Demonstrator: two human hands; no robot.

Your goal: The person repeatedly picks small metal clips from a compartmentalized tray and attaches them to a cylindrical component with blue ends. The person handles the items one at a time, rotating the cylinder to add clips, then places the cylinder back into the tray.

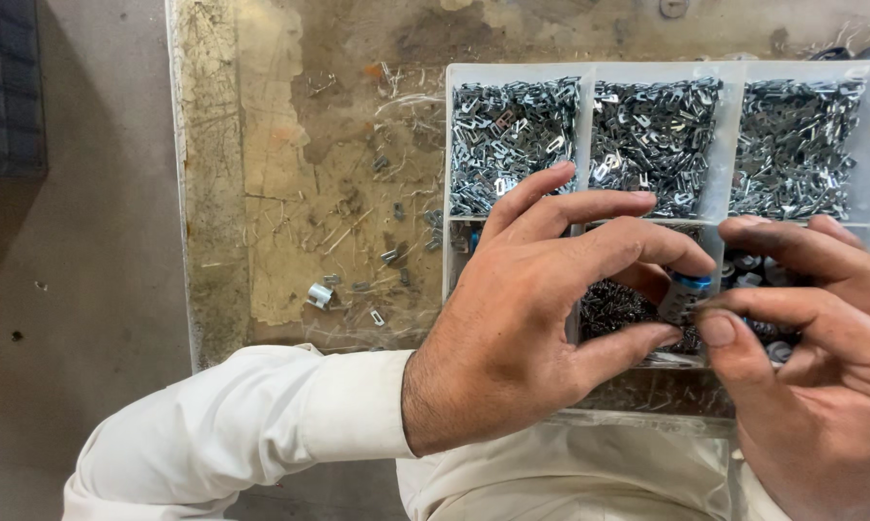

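My left hand point(526, 309) and my right hand point(806, 362) meet over the near row of a clear plastic compartment box point(589, 145). Between their fingertips sits a small cylindrical part with a blue band and grey body point(684, 294); both thumbs and forefingers pinch it. The box's far compartments are heaped with small shiny metal clips point(512, 130). Under my hands one near compartment holds darker metal pieces point(613, 304), another holds more blue-capped cylinders point(748, 265), partly hidden by my fingers.
The box rests on a worn, stained worktable point(290, 183) with a transparent sheet on it. Loose clips and a small metal sleeve point(319, 294) lie scattered left of the box. Bare concrete floor point(78, 241) lies beyond the table's left edge.
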